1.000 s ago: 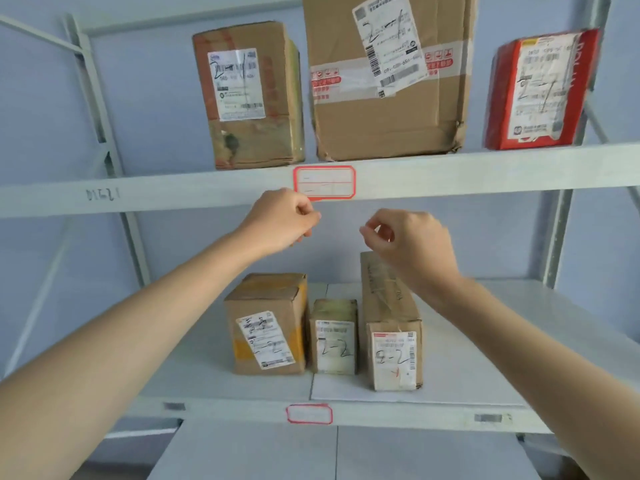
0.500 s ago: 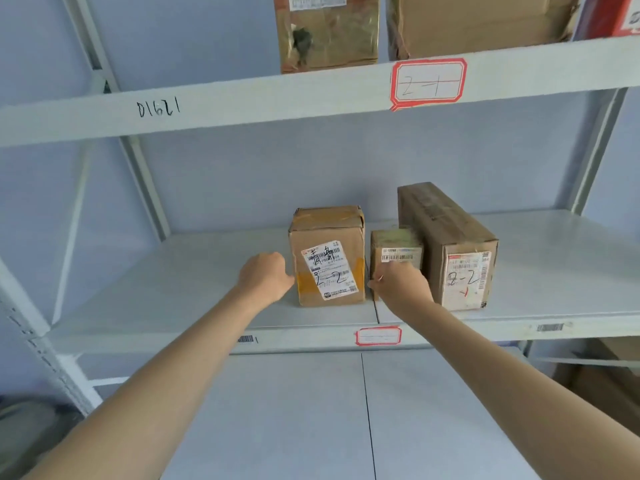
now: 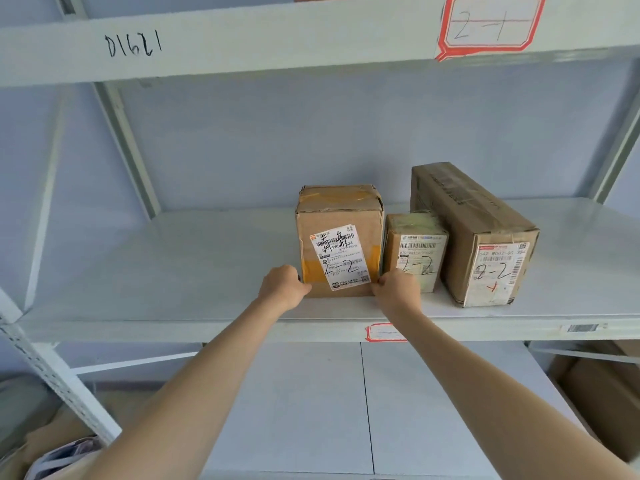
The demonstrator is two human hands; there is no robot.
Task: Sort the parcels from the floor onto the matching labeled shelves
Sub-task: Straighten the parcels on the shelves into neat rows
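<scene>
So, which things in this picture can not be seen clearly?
- Head view: red-bordered label on the lower shelf's edge, writing too faint, partly behind the right forearm.
- Fingertips of left hand and right hand, hidden behind the hands at the tape-patched cardboard box.
- Parcels on the upper shelf, cut by the top edge.

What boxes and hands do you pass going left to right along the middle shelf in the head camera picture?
left hand → box with yellow tape → right hand → small box → long box
</scene>
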